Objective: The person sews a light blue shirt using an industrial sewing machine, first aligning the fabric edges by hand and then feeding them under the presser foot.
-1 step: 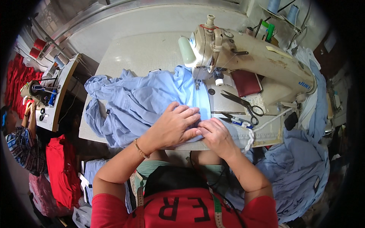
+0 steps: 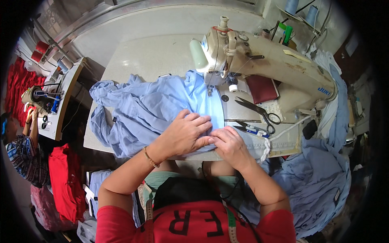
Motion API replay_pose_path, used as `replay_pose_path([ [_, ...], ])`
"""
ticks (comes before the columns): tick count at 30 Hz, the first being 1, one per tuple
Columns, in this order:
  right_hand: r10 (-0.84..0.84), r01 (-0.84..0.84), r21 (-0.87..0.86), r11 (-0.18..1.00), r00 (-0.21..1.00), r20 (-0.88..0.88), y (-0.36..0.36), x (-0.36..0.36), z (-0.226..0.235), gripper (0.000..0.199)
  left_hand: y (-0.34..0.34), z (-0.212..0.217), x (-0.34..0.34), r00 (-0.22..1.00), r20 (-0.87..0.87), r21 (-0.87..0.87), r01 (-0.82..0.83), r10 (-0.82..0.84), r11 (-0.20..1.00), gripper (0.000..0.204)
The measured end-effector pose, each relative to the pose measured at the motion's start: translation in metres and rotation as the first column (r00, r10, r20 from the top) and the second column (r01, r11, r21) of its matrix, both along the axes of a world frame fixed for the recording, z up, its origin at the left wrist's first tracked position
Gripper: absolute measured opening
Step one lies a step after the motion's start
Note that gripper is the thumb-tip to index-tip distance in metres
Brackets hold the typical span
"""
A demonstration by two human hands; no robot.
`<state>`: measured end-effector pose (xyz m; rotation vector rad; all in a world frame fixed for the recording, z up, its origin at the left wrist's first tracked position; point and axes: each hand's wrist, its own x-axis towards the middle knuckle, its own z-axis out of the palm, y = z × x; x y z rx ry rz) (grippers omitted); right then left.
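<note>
A light blue cloth garment (image 2: 142, 105) lies bunched on the sewing table, its flatter right edge running under the presser foot (image 2: 210, 91) of a cream sewing machine (image 2: 279, 56). On the near part of that edge rests my left hand (image 2: 187, 131), fingers bent together on the cloth and thumb reaching to my right fingertips. My right hand (image 2: 231, 146) pinches the edge, fingers closed; the cloth between the fingertips is mostly hidden. To the right of the hands lie black scissors (image 2: 261, 111) and a small blue-and-white tool (image 2: 255, 130). A small dark disc (image 2: 225, 98) sits near the presser foot.
A dark red pouch (image 2: 262, 88) lies under the machine arm. White braided cord (image 2: 267, 148) crosses the table's right part. More blue cloth (image 2: 312, 186) is heaped at the lower right. At far left, a person (image 2: 24, 156) works at another machine near red cloth (image 2: 67, 182).
</note>
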<state>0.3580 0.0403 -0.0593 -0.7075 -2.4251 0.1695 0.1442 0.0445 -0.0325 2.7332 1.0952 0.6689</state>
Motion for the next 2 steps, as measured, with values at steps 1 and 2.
replay_pose_path([
  [1,0.003,-0.003,0.000,1.000,1.000,0.015,-0.0005,0.0005,0.0000,0.020,0.0003,-0.0019,-0.0011,0.999,-0.052,-0.006,-0.012,0.011,1.000,0.048],
  [2,-0.004,0.004,-0.005,1.000,1.000,0.029,-0.0018,0.0021,-0.0015,0.021,0.0010,-0.0036,0.0006,0.996,-0.083,-0.008,-0.022,0.021,1.000,0.049],
])
